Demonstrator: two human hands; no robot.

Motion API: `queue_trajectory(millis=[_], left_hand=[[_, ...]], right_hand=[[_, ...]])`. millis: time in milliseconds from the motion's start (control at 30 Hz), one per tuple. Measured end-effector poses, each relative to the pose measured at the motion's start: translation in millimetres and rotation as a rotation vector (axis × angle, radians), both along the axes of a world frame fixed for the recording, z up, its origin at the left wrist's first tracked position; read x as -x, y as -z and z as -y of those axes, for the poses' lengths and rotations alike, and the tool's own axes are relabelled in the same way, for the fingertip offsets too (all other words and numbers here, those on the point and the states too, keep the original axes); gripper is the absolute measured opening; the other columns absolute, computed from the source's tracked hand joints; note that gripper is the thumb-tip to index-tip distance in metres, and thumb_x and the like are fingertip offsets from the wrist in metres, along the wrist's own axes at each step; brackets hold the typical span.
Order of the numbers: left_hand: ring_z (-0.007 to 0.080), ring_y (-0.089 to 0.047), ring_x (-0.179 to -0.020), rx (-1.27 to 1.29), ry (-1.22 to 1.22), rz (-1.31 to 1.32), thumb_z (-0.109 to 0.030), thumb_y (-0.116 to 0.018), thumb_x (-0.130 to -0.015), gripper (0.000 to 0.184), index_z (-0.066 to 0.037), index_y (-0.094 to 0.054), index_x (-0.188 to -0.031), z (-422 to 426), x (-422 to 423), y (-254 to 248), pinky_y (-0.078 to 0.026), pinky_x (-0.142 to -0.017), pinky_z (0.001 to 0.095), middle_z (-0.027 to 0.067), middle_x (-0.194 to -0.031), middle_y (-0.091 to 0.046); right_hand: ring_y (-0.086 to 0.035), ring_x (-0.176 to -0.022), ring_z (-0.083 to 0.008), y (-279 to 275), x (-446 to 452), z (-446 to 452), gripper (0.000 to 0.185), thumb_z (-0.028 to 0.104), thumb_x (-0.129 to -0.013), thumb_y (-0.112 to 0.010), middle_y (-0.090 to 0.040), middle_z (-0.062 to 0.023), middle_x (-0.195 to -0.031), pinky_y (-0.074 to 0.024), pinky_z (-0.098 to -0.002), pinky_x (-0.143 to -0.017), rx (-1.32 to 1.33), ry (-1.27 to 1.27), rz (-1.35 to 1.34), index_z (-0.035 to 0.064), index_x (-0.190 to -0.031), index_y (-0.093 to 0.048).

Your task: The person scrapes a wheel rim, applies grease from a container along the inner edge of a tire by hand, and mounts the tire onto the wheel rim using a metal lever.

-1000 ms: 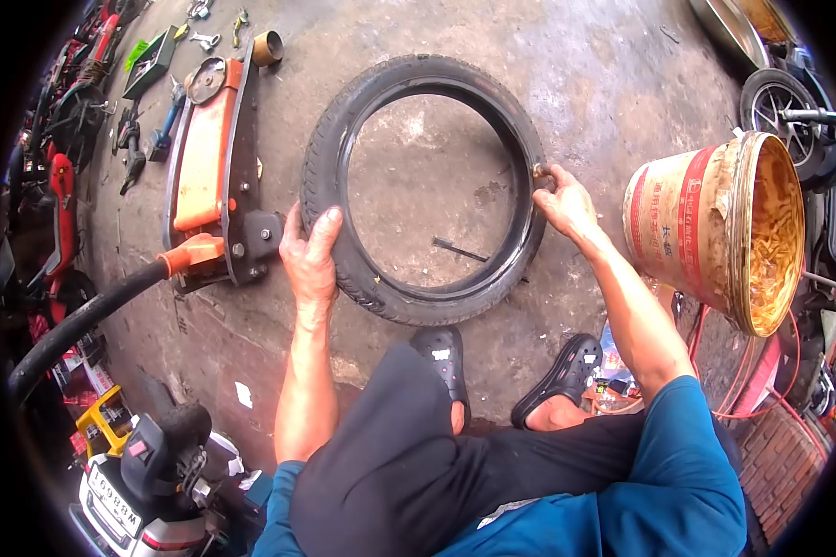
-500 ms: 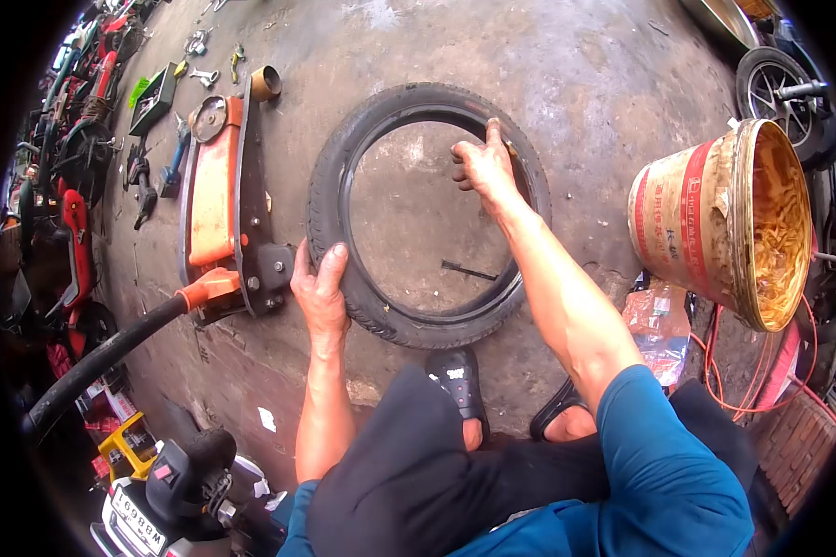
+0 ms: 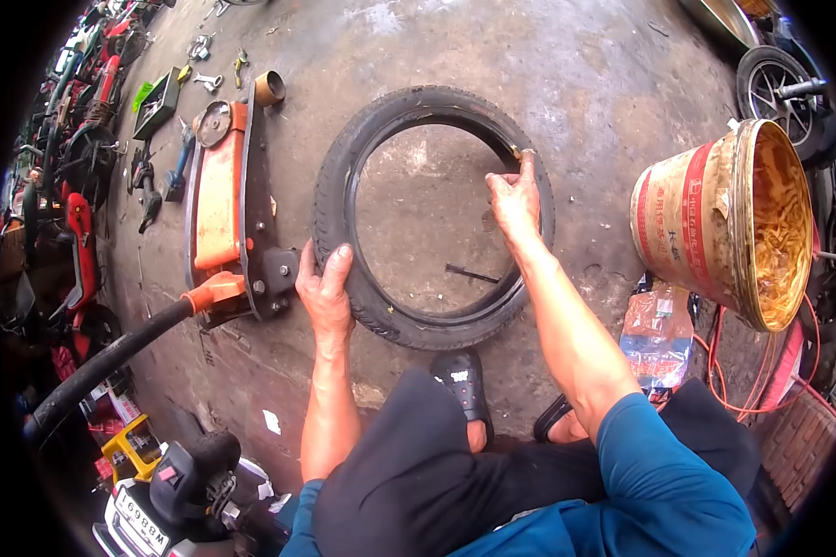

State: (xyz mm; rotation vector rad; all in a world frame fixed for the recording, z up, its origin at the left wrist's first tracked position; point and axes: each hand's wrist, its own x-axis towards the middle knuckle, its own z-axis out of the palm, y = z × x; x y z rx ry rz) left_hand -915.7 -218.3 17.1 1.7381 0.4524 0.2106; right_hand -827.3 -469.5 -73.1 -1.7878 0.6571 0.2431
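A black motorcycle tyre (image 3: 336,181) lies flat on the floor in front of my feet. My left hand (image 3: 327,288) grips its lower left side, thumb on the upper sidewall and fingers round the outer tread. At the upper right of the tyre, my right hand (image 3: 515,200) rests its outstretched index finger on the inner edge. The other fingers of that hand are curled, and no tool shows in it. A yellowish-brown smear (image 3: 517,151) shows by the fingertip. Inside the ring lies a thin dark rod (image 3: 472,273).
An orange floor jack (image 3: 221,200) with a long black handle (image 3: 111,357) stands left of the tyre. Beyond it are a tool tray (image 3: 158,104) and a wrench (image 3: 209,82). Rightward, a tilted bucket (image 3: 687,213) holds yellow-brown grease (image 3: 778,232), near an orange hose (image 3: 715,357).
My right hand has slid clockwise along the inner edge, rightward and nearer to me. The left hand keeps its hold on the tyre. The whole view has shifted slightly.
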Motion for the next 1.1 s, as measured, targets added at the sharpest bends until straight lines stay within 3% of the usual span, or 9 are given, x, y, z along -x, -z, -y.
queue_trajectory(millis=[67,167,367,467,667,767,867,933,1100], left_hand=[[0.0157,-0.061,-0.072,-0.006,0.002,-0.007,-0.021,-0.067,-0.088,0.033,0.003,-0.058,-0.109,-1.8,1.0,1.9,-0.05,-0.064,0.0281,0.0087,-0.086,-0.064],[0.017,-0.058,-0.093,0.035,0.011,-0.064,-0.025,-0.072,-0.086,0.052,0.01,-0.056,-0.121,-0.1,2.0,-5.4,-0.046,-0.086,0.0289,0.0105,-0.107,-0.065],[0.0173,-0.058,-0.095,0.052,-0.014,-0.102,-0.026,-0.073,-0.085,0.055,0.01,-0.055,-0.123,-2.8,4.1,-2.4,-0.046,-0.088,0.0293,0.0109,-0.107,-0.065],[0.0173,-0.062,-0.07,0.008,-0.013,-0.018,-0.021,-0.068,-0.088,0.036,0.004,-0.057,-0.111,-2.5,2.5,3.0,-0.052,-0.064,0.0292,0.0099,-0.085,-0.065],[0.016,-0.062,-0.074,-0.046,-0.001,0.003,-0.021,-0.069,-0.087,0.04,0.005,-0.057,-0.114,-0.4,0.6,0.3,-0.051,-0.067,0.0284,0.0088,-0.09,-0.064],[0.0152,-0.061,-0.077,-0.046,0.028,0.02,-0.021,-0.07,-0.087,0.042,0.006,-0.057,-0.117,5.7,-3.8,-9.6,-0.05,-0.07,0.0281,0.0083,-0.093,-0.064],[0.0192,-0.059,-0.099,-0.013,0.025,-0.067,-0.024,-0.072,-0.085,0.055,0.011,-0.054,-0.125,4.6,-2.2,-13.2,-0.045,-0.091,0.0314,0.0128,-0.11,-0.065],[0.0203,-0.059,-0.1,-0.047,0.05,-0.032,-0.026,-0.071,-0.087,0.055,0.011,-0.054,-0.124,5.6,-2.9,-15.3,-0.045,-0.092,0.032,0.0144,-0.111,-0.065],[0.0234,-0.059,-0.103,-0.155,-0.024,-0.026,-0.038,-0.067,-0.091,0.063,0.014,-0.052,-0.125,8.2,-4.5,-12.3,-0.046,-0.092,0.0339,0.0196,-0.113,-0.065]], right_hand=[[-0.066,-0.093,-0.0279,16.7,4.6,7.3,0.092,0.028,-0.083,-0.064,-0.067,-0.0105,-0.096,-0.0489,-0.0388,-0.089,0.056,-0.035,-0.07,0.0003,-0.154,-0.011],[-0.066,-0.094,-0.0297,4.5,2.9,-1.4,0.095,0.028,-0.084,-0.063,-0.067,-0.0106,-0.097,-0.0483,-0.0393,-0.091,0.109,-0.079,-0.099,0.0017,-0.155,-0.005],[-0.065,-0.101,-0.0292,-1.9,-21.3,-25.3,0.097,0.028,-0.083,-0.063,-0.067,-0.015,-0.107,-0.0484,-0.0388,-0.092,0.078,-0.087,-0.09,0.0012,-0.154,-0.002],[-0.065,-0.099,-0.0334,1.4,-36.7,-35.4,0.097,0.027,-0.084,-0.061,-0.067,-0.0153,-0.104,-0.0487,-0.041,-0.093,0.095,-0.16,-0.039,0.008,-0.155,0.003],[-0.065,-0.097,-0.0377,-34.6,-51.1,-63.9,0.093,0.026,-0.084,-0.059,-0.065,-0.0207,-0.105,-0.0498,-0.0441,-0.09,0.089,-0.424,0.075,0.0106,-0.156,-0.002],[-0.061,-0.101,-0.0412,-46.8,-36.4,-77.8,0.086,0.016,-0.084,-0.058,-0.06,-0.0241,-0.111,-0.0496,-0.0481,-0.088,0.167,-0.535,0.347,0.0121,-0.156,-0.011],[-0.058,-0.102,-0.0406,-65.8,-11.1,-87.5,0.08,0.006,-0.083,-0.056,-0.054,-0.0231,-0.118,-0.0492,-0.0504,-0.087,0.196,-0.653,0.476,0.0135,-0.155,-0.021],[-0.058,-0.1,-0.0399,-76.4,8.1,-87.9,0.08,0.004,-0.082,-0.055,-0.054,-0.0225,-0.118,-0.0494,-0.05,-0.086,0.199,-0.778,0.505,0.0145,-0.155,-0.022],[-0.058,-0.102,-0.0371,-72.7,70.6,-74.5,0.054,-0.001,-0.079,-0.051,-0.056,-0.0205,-0.115,-0.0494,-0.046,-0.088,0.18,-0.974,0.646,0.0089,-0.132,-0.056]])
